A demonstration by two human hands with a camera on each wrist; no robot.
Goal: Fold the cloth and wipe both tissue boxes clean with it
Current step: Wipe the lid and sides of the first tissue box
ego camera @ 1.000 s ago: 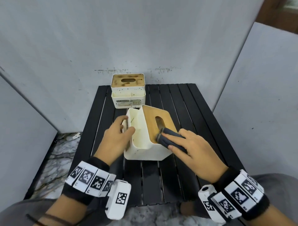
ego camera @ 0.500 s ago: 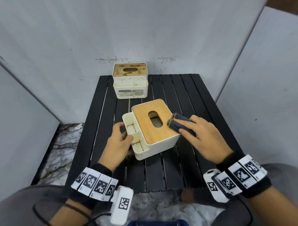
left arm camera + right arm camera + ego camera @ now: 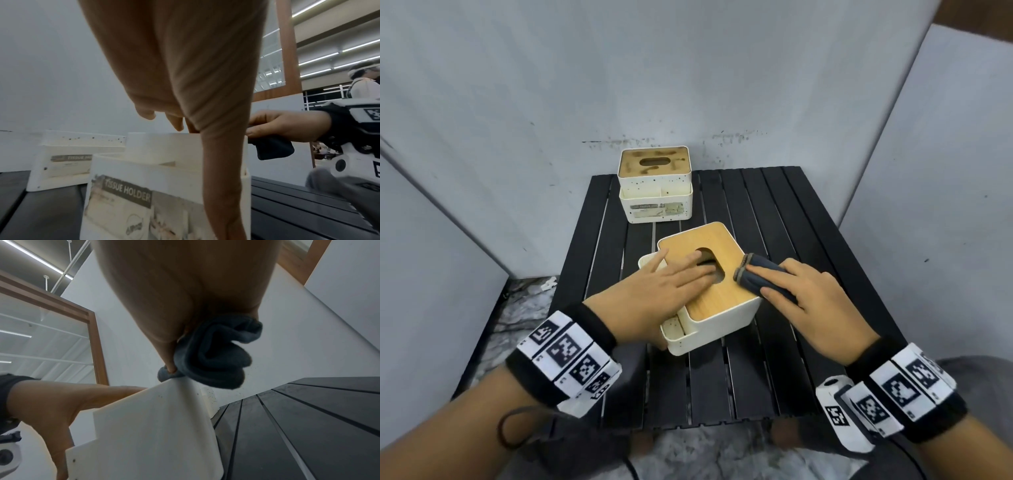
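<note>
The near tissue box (image 3: pixel 722 322), white with a wooden lid, stands upright mid-table, turned at an angle. My left hand (image 3: pixel 667 284) lies flat on the lid, its straight fingers reaching the oval slot. Its thumb runs down the labelled front wall of the box (image 3: pixel 164 186). My right hand (image 3: pixel 815 301) grips the folded dark cloth (image 3: pixel 760 279) and holds it against the lid's right edge. Folds of the cloth (image 3: pixel 216 356) hang from that hand over the box's corner. The far tissue box (image 3: pixel 655 185), with a stained lid and speckled walls, stands at the table's back edge.
The black slatted table (image 3: pixel 774 212) is boxed in by grey partition panels at the back and on both sides. Marbled floor shows at the left. My knees are at the table's front edge. Another person (image 3: pixel 363 81) stands far off beyond the partition.
The near box, tipped on its side a second ago, now stands upright. My left hand has left the side compartment and now lies flat on the lid. The cloth stays at the lid's right edge.
</note>
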